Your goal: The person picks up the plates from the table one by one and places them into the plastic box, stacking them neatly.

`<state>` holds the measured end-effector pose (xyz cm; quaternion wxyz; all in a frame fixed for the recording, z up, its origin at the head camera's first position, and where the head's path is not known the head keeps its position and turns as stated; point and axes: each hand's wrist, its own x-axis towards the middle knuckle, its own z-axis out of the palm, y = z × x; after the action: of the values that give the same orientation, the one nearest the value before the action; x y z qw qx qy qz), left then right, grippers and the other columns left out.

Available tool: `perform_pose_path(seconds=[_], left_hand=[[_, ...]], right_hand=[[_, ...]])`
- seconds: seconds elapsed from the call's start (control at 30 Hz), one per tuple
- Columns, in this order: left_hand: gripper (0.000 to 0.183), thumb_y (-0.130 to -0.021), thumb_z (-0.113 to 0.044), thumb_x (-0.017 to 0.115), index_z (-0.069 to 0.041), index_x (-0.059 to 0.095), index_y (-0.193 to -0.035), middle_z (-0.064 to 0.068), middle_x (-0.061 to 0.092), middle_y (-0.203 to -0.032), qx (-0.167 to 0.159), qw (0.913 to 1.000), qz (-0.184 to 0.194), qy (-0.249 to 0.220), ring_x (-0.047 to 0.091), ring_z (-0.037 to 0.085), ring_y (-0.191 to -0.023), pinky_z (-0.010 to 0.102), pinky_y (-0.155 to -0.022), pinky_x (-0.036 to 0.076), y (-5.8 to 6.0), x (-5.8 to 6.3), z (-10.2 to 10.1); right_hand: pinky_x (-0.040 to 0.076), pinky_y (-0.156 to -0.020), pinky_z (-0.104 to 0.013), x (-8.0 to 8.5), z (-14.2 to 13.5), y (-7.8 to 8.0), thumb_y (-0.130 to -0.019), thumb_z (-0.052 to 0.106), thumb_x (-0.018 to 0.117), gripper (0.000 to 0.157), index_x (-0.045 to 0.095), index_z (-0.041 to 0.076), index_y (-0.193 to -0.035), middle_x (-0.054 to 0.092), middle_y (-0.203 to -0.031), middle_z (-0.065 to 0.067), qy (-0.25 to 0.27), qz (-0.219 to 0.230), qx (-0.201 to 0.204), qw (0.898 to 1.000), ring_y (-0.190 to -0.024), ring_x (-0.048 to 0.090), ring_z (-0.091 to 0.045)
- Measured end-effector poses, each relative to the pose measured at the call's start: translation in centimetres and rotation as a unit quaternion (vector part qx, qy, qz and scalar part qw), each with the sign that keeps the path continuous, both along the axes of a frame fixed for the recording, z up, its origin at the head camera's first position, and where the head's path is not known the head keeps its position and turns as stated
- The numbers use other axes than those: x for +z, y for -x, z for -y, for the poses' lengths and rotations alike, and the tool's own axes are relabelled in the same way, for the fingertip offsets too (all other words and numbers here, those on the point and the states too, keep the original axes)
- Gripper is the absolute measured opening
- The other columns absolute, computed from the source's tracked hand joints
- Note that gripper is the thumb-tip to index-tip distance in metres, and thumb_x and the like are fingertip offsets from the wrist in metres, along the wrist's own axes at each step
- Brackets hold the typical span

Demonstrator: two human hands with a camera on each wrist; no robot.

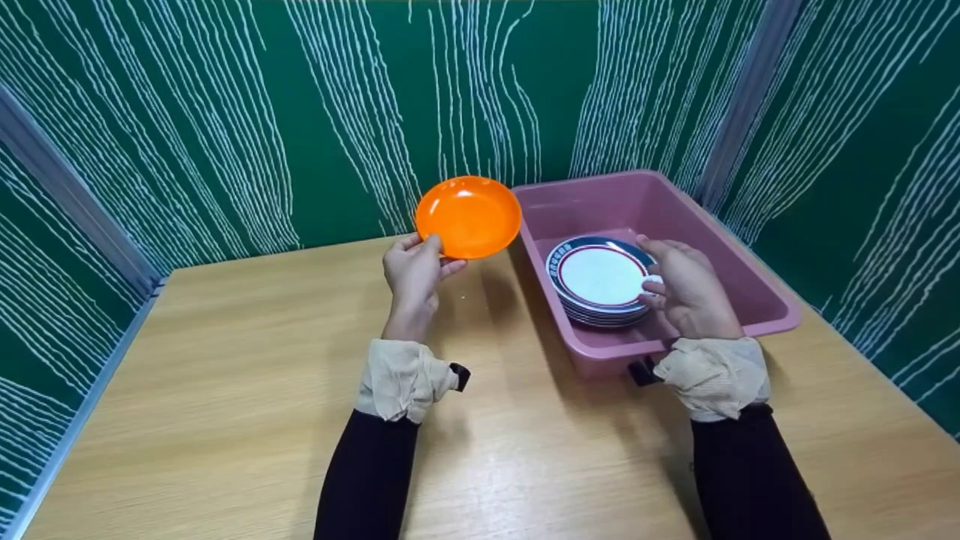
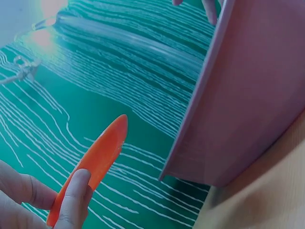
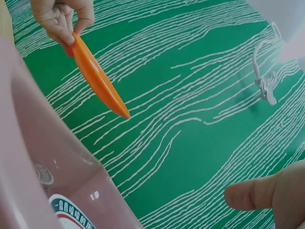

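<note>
My left hand (image 1: 412,281) pinches a small round orange plate (image 1: 469,217) by its near left edge, thumb on top and fingers beneath. The plate is raised beside the tub's left wall; both wrist views show it edge-on. My right hand (image 1: 690,289) hovers over the right part of the pink plastic tub (image 1: 712,232), thumb held out in the right wrist view (image 3: 255,193). Below it in the tub lies a stack of white plates with dark blue patterned rims (image 1: 600,277). A small white patch shows at the right fingers; what it is, I cannot tell.
The tub stands on a wooden table (image 1: 247,375), towards its back right. Green walls with white wavy lines (image 1: 345,112) close in the table at the back and sides. Grey metal posts (image 1: 739,112) mark the corners.
</note>
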<state>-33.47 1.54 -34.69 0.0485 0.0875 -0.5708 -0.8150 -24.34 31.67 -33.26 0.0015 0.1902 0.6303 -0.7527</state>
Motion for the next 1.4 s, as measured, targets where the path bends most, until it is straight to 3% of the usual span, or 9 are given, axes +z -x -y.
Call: perform_pose_path(seconds=[0.2,0.33,0.53,0.67,1.0,1.4], left_hand=[[0.027,-0.095,-0.003,0.066,-0.002,0.057,-0.121,0.018,0.070,-0.107,-0.025,0.9995,-0.013,-0.011,0.076,0.032,-0.082,0.034,-0.077,0.063,-0.9,0.6,-0.4],[0.024,-0.096,-0.004,0.068,-0.003,0.058,-0.118,0.018,0.070,-0.106,-0.037,0.9992,-0.015,-0.009,0.075,0.032,-0.082,0.035,-0.077,0.063,-1.5,0.9,-0.8],[0.024,-0.096,-0.005,0.068,-0.005,0.059,-0.119,0.018,0.070,-0.108,-0.056,0.9983,-0.015,-0.007,0.075,0.032,-0.084,0.035,-0.078,0.063,-2.2,1.1,-1.2],[0.024,-0.096,-0.006,0.068,-0.006,0.060,-0.119,0.017,0.069,-0.110,-0.056,0.9983,-0.009,-0.011,0.076,0.032,-0.085,0.034,-0.079,0.063,-2.5,1.3,-1.3],[0.024,-0.098,-0.009,0.068,-0.007,0.061,-0.121,0.017,0.069,-0.110,-0.087,0.9959,-0.007,-0.022,0.075,0.033,-0.087,0.036,-0.081,0.063,-4.0,2.2,-2.2],[0.031,-0.098,-0.011,0.068,-0.005,0.056,-0.126,0.016,0.070,-0.111,-0.109,0.9928,-0.041,-0.028,0.075,0.033,-0.086,0.037,-0.081,0.063,-6.1,2.8,-3.7]], right_hand=[[0.034,-0.119,-0.046,0.6,1.1,-0.2,-0.101,0.042,0.061,0.084,0.013,0.011,-0.163,0.012,-0.167,-0.020,-0.006,-0.025,-0.008,1.000,-0.148,0.023,-0.043],[0.040,-0.117,-0.043,0.8,1.6,-0.4,-0.103,0.035,0.061,0.079,0.017,0.007,-0.162,0.025,-0.164,-0.019,-0.010,-0.066,0.007,0.998,-0.144,0.034,-0.039],[0.046,-0.112,-0.038,1.0,2.4,-0.8,-0.100,0.026,0.068,0.072,0.031,0.003,-0.158,0.045,-0.141,-0.013,-0.025,-0.125,0.032,0.991,-0.127,0.054,-0.031],[0.049,-0.108,-0.037,1.1,2.9,-1.1,-0.100,0.024,0.068,0.070,0.033,0.001,-0.156,0.050,-0.133,-0.011,-0.048,-0.144,0.041,0.987,-0.118,0.060,-0.027],[0.056,-0.097,-0.031,1.2,4.5,-1.1,-0.095,0.038,0.072,0.079,0.035,0.007,-0.158,0.053,-0.141,-0.016,-0.138,-0.174,0.054,0.974,-0.112,0.067,-0.025],[0.060,-0.088,-0.035,1.7,5.6,-1.8,-0.092,0.035,0.075,0.077,0.040,0.007,-0.154,0.063,-0.127,-0.019,-0.069,-0.201,0.055,0.976,-0.099,0.073,-0.028]])
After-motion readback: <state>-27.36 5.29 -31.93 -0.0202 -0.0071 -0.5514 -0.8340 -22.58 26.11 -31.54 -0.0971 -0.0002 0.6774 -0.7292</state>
